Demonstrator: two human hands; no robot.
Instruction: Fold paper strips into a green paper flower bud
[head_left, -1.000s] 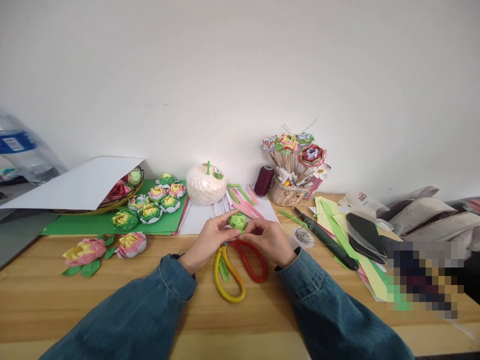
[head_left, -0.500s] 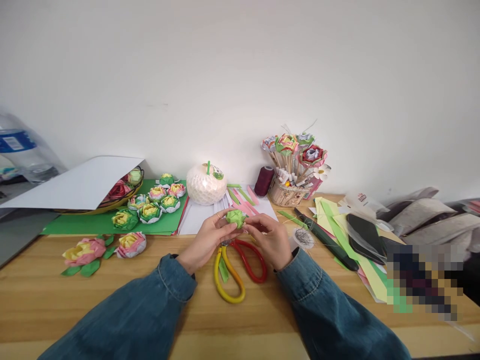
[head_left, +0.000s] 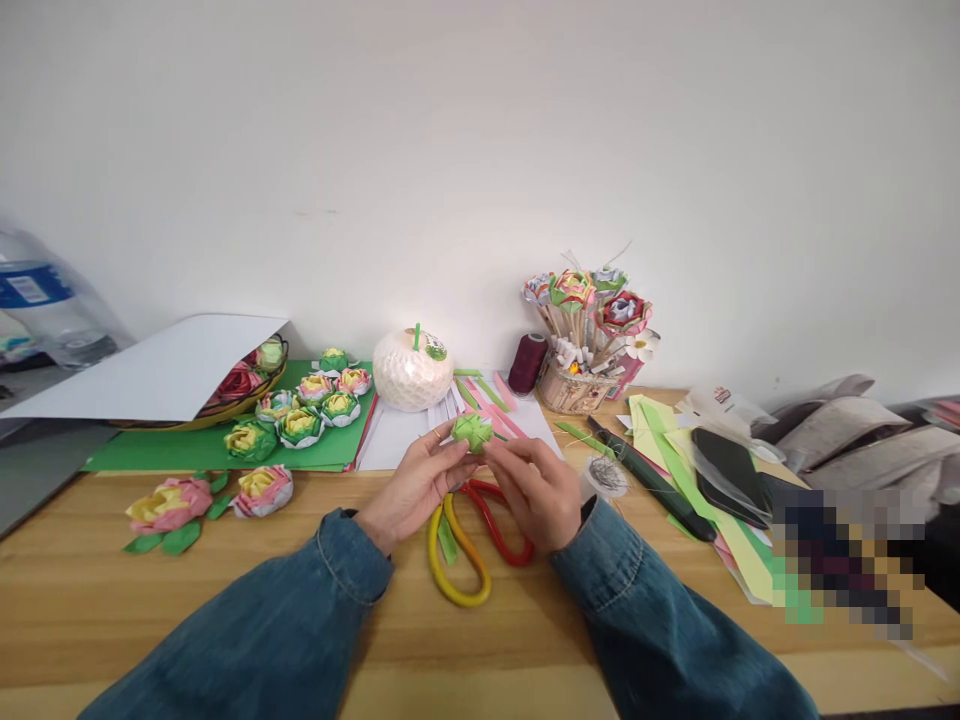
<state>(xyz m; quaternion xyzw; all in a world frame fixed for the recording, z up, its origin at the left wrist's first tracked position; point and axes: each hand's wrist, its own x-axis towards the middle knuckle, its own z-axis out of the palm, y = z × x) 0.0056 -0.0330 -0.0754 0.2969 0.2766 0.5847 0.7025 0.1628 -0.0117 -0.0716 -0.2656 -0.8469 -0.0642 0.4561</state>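
A small folded green paper piece [head_left: 472, 431] is pinched between the fingertips of both hands just above the wooden table [head_left: 225, 590]. My left hand [head_left: 415, 485] grips it from the left, a ring on one finger. My right hand [head_left: 534, 490] grips it from the right. Both arms wear denim sleeves. Under the hands lie scissors [head_left: 469, 545] with one yellow and one red handle loop, their blades hidden behind my fingers.
Several paper lotus flowers [head_left: 300, 410] sit on green sheets at the left, two more [head_left: 202, 498] on bare wood. A white netted ball [head_left: 412, 369], maroon thread spool [head_left: 528, 362] and basket of paper flowers [head_left: 581, 340] stand behind. Coloured paper and a dark phone [head_left: 727, 460] lie right.
Both hands have lifted and turned the green paper piece a little up and away, and the right hand's fingers have shifted on it. Everything else on the table stays put.
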